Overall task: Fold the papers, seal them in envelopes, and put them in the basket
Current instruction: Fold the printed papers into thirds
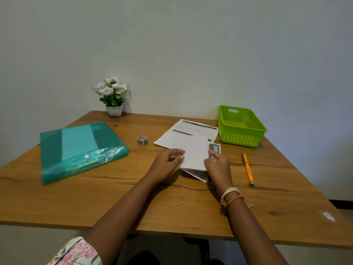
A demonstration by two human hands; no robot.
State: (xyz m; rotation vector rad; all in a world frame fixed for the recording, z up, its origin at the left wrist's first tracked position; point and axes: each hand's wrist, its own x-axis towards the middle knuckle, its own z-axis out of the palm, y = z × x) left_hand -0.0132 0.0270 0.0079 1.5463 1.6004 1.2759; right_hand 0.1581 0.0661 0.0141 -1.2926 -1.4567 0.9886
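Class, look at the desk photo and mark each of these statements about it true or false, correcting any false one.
1. Both hands hold the folded paper. True: left hand, right hand.
2. The green basket holds sealed envelopes. False: nothing shows inside it.
3. The pen lies to the right of the right hand. True.
4. The tape roll sits on the teal folder. False: it stands on the table, between folder and papers.
5. The flower pot stands beside the basket. False: it is at the far left, by the wall.
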